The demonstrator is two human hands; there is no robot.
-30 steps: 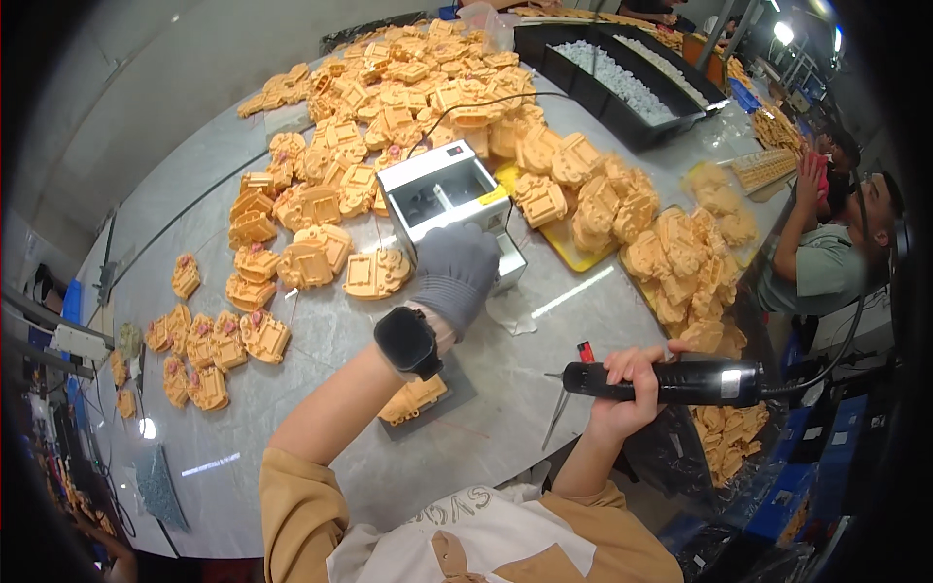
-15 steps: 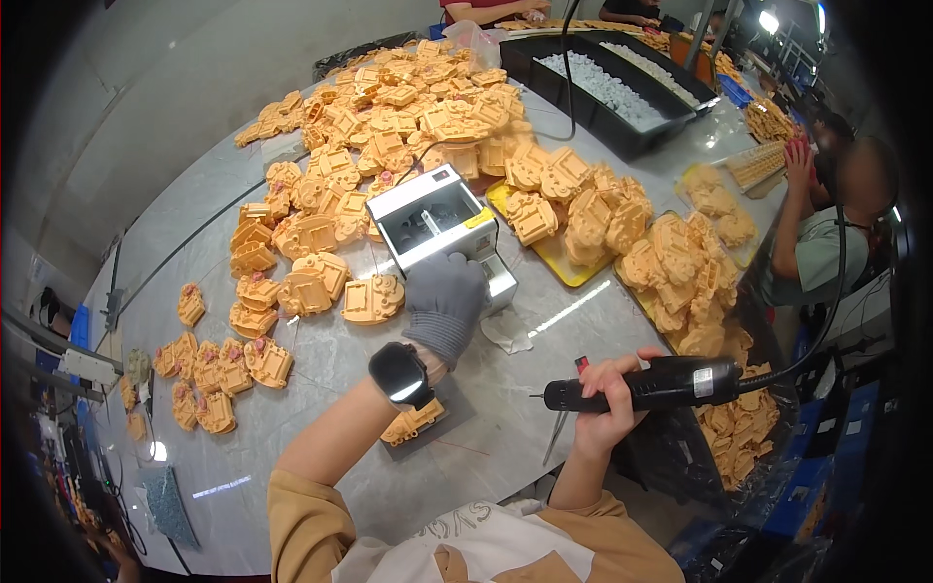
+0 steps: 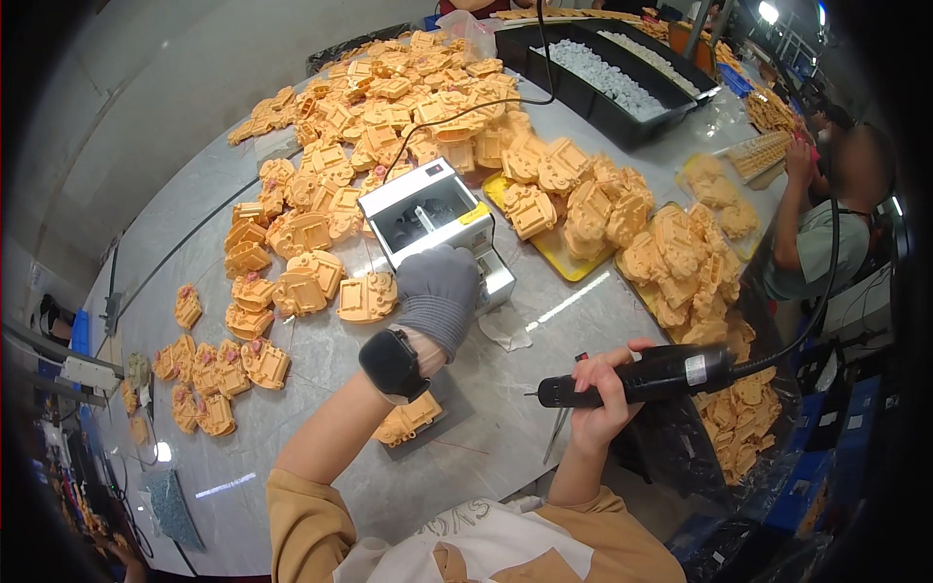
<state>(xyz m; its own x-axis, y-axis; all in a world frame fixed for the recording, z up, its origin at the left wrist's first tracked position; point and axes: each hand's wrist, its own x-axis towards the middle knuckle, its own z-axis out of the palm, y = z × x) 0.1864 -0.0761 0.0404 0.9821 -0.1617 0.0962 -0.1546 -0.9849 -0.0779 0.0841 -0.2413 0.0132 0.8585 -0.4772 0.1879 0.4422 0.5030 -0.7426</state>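
Gloved left hand point(image 3: 439, 291) rests, fingers curled, at the feeder box point(image 3: 432, 219), grip hidden; right hand point(image 3: 604, 389) clenches the driver point(image 3: 641, 377) level, clear of the desk point(image 3: 505, 408).

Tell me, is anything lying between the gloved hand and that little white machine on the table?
Nothing visible does. The gloved left hand already rests against the near front edge of the white box-shaped machine, so no gap shows between them. The nearest orange plastic casting lies just to its left, off to the side. The right hand holds a black electric screwdriver apart.
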